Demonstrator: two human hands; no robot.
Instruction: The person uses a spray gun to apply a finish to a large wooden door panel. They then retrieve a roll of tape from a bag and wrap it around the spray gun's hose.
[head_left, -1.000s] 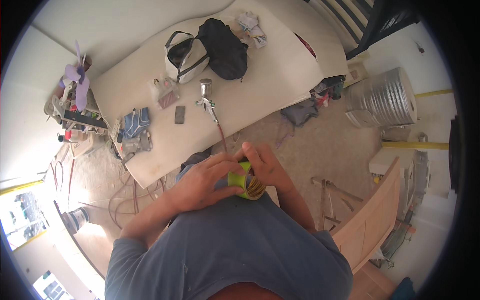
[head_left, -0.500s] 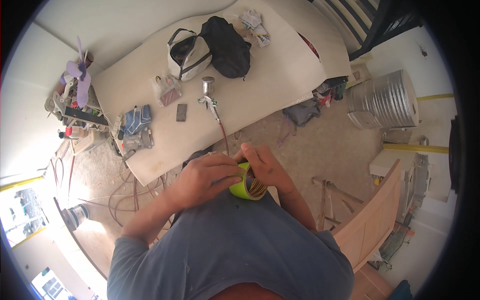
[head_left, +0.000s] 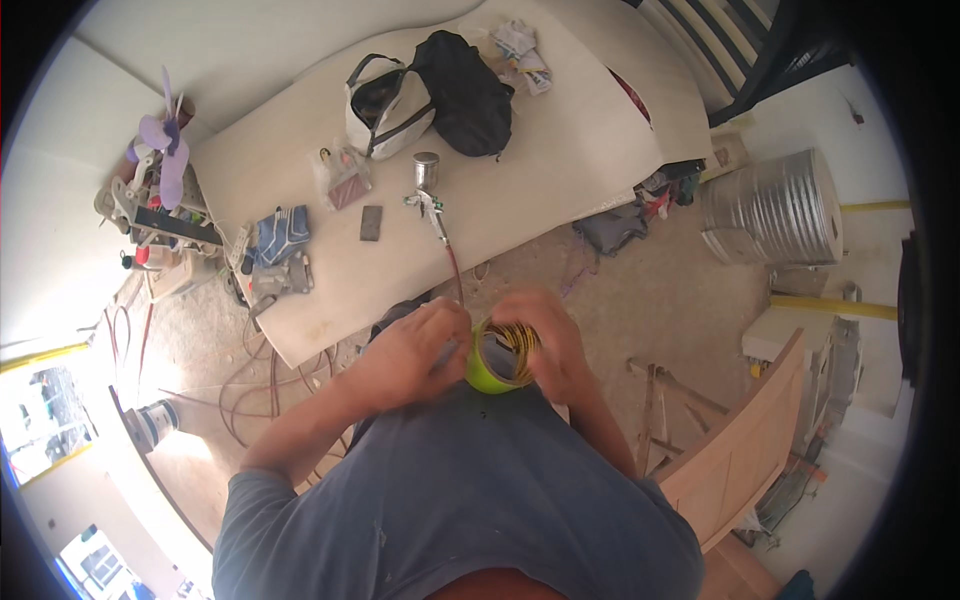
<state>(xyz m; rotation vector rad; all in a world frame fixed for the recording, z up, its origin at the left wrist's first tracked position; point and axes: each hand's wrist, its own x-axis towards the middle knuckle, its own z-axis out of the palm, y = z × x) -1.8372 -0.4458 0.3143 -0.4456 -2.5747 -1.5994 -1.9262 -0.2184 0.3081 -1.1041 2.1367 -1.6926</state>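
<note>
A wide lime-green roll of tape (head_left: 487, 378) is in front of my chest, its hollow core tipped up toward me. Yellow-and-black markings line the inside of the core. My right hand (head_left: 555, 345), slightly blurred, grips the roll on its right side, fingers curling over the rim. Against the left side of the roll, my left hand (head_left: 410, 352) is closed with its fingers bent inward. Whatever its fingertips pinch is hidden. Beyond my hands, a spray gun (head_left: 428, 203) with a metal cup lies on the covered table, its red-brown hose running down toward me.
The pale-covered table (head_left: 560, 185) carries a black bag (head_left: 463, 95), a white bag (head_left: 392, 105), a plastic bag (head_left: 342, 178), a dark flat block (head_left: 371, 223) and a blue cloth item (head_left: 283, 235). Hoses (head_left: 265, 385) loop across the floor. A wooden panel (head_left: 735, 450) leans at right near a foil-wrapped cylinder (head_left: 775, 210).
The roll has turned so its opening shows more. My left fingers have drawn back left and curled in, while my right hand has shifted right and round the rim.
</note>
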